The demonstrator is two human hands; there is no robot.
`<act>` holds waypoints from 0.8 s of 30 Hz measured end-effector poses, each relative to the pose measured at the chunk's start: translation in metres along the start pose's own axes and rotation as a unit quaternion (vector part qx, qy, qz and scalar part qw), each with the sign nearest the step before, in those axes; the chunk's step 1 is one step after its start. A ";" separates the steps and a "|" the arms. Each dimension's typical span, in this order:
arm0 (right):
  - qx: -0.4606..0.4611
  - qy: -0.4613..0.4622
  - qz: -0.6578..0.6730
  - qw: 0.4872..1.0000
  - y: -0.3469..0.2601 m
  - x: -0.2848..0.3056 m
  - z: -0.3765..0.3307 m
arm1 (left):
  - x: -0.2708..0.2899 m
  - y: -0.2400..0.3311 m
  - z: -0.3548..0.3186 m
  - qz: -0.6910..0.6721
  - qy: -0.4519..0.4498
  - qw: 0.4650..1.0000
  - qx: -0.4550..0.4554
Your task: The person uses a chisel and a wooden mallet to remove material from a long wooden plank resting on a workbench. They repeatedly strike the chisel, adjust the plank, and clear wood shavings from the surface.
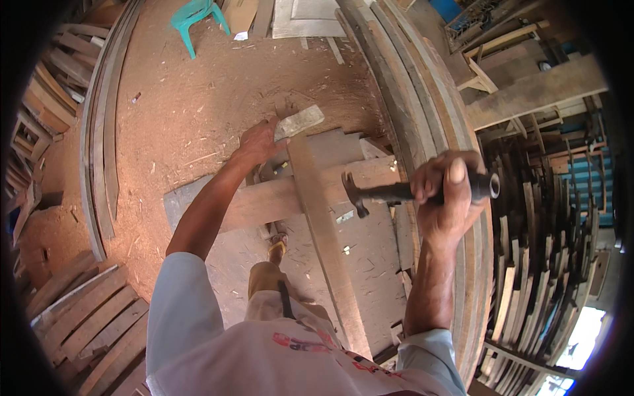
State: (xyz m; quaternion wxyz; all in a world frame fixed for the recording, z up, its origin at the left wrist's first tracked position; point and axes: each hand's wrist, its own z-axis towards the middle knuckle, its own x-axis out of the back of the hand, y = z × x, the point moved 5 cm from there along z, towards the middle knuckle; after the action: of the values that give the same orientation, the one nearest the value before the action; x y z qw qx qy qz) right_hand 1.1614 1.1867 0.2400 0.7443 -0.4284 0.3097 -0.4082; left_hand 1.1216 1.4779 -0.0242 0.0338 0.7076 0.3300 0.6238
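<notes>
A claw hammer (386, 193) with a dark handle is in my right hand (449, 191); its metal head points left, above the boards. My fist is closed around the handle near its butt end. My left hand (259, 141) reaches forward, its fingers closed at the left end of a short pale wood block (302, 121); the fingertips are partly hidden. Just right of that hand is the far end of a long narrow plank (323, 231), which runs back toward my body. This plank lies across a wider board (264, 203) set crosswise.
Long stacked planks (422, 99) run along my right side. More timber leans in racks (528, 277) at far right. Boards lie at lower left (99, 330), and long strips (102, 145) stretch along the left. A green plastic chair (196, 16) stands far ahead. Wood chips litter the ground.
</notes>
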 end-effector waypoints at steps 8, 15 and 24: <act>-0.045 -0.068 -0.057 0.995 0.130 -0.130 0.148 | -0.005 -0.003 0.009 -0.034 -0.046 0.998 0.039; -0.074 -0.122 -0.134 0.981 0.205 -0.185 0.200 | -0.009 -0.012 0.010 -0.036 0.014 0.999 -0.005; -0.067 -0.060 -0.317 0.944 0.212 -0.216 0.228 | -0.001 -0.021 0.018 -0.033 0.029 0.999 -0.018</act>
State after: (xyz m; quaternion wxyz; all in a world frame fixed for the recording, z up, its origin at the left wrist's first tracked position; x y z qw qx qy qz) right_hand 1.3165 1.5263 0.1760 0.5631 -0.5772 0.1387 -0.5749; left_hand 1.1293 1.5006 -0.0386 0.0573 0.6773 0.3424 0.6487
